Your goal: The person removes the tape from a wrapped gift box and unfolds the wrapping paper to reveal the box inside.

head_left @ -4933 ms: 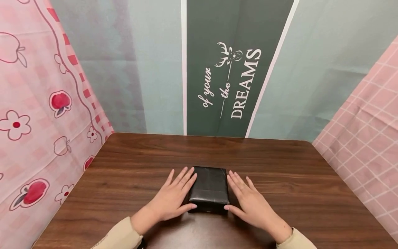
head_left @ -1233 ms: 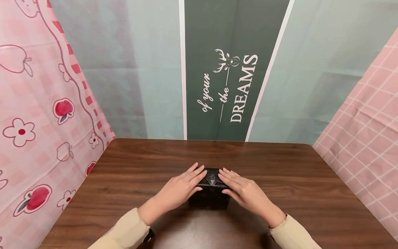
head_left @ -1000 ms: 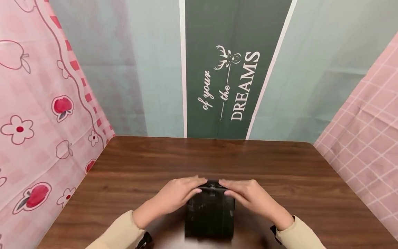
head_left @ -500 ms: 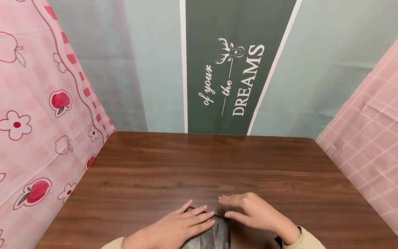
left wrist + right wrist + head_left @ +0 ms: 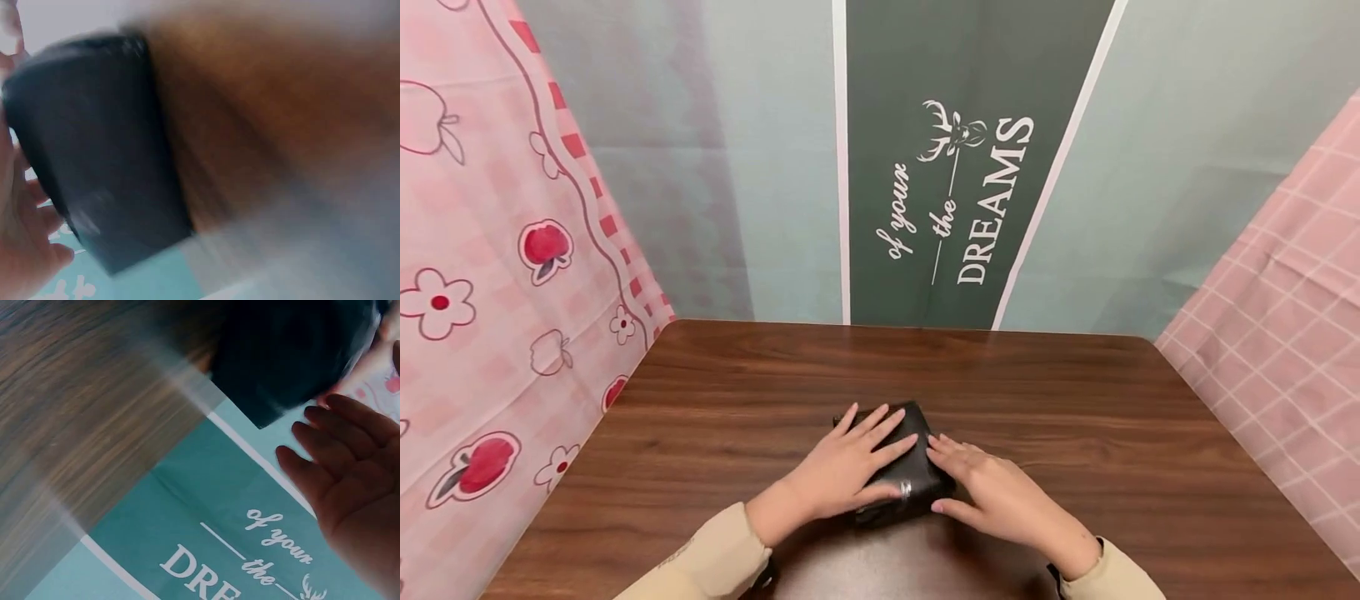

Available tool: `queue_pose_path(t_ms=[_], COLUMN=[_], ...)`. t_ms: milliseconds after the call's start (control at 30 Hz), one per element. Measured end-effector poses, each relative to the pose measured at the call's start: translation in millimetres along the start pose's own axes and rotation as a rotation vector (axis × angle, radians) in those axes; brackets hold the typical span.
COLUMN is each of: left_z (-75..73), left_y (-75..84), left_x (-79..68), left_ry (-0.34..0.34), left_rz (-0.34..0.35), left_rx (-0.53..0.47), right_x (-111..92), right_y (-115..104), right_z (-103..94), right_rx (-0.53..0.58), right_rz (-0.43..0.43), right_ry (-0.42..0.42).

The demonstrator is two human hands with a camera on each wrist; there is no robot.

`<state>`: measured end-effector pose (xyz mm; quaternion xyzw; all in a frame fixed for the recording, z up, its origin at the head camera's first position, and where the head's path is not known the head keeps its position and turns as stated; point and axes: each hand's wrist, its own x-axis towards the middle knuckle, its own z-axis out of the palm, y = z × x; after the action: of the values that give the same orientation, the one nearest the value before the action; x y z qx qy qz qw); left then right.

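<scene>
A black, box-shaped package (image 5: 919, 468) in glossy, creased wrapping lies flat and slightly turned on the table, with a small shiny patch near its front corner. Across its top my left hand (image 5: 838, 471) is spread, fingers straight and apart. Beside the package's right edge is my right hand (image 5: 1003, 496), its straight fingertips right at that side and the thumb near the front corner. In the left wrist view the dark package (image 5: 94, 144) shows beside my left hand (image 5: 28, 250). The right wrist view has my right hand (image 5: 356, 462) with extended fingers below the package (image 5: 294, 356).
The brown wood-grain table (image 5: 760, 367) has a rounded back edge. Behind it hangs a green curtain (image 5: 925, 250) with white lettering. A pink fruit-print cloth (image 5: 482, 250) borders the left, a pink checked cloth (image 5: 1285, 333) the right.
The package was tipped on end under both hands, then lay near the front edge. Now it is flat farther back and turned, my left hand across it and my right hand back at its side.
</scene>
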<state>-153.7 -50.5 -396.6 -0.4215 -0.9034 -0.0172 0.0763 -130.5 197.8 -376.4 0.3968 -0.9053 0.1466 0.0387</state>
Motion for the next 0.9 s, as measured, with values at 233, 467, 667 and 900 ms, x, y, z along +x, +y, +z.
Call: queue_pose_path(t_ms=[233,467,667,900], left_z=[-0.5,13.2,16.9,14.0], left_y=[13.7,4.9,8.7,13.4], left_x=[-2.0,-3.1,-0.1,-3.8], left_ry=[-0.006,-0.017,-0.033,-0.029], left_rz=[-0.044,-0.116,-0.02,-0.015], left_rx=[-0.042,-0.104,-0.056,-0.025], right_x=[1,27,27,23], right_y=[0,9,15,11], right_z=[5.5,5.6,12.0,13.1], right_rx=[-0.092,-0.08,-0.088,-0.011], right_rz=[0.049,0.34,0.443,0.481], right_ry=[0.05,0.251,0.21,0.201])
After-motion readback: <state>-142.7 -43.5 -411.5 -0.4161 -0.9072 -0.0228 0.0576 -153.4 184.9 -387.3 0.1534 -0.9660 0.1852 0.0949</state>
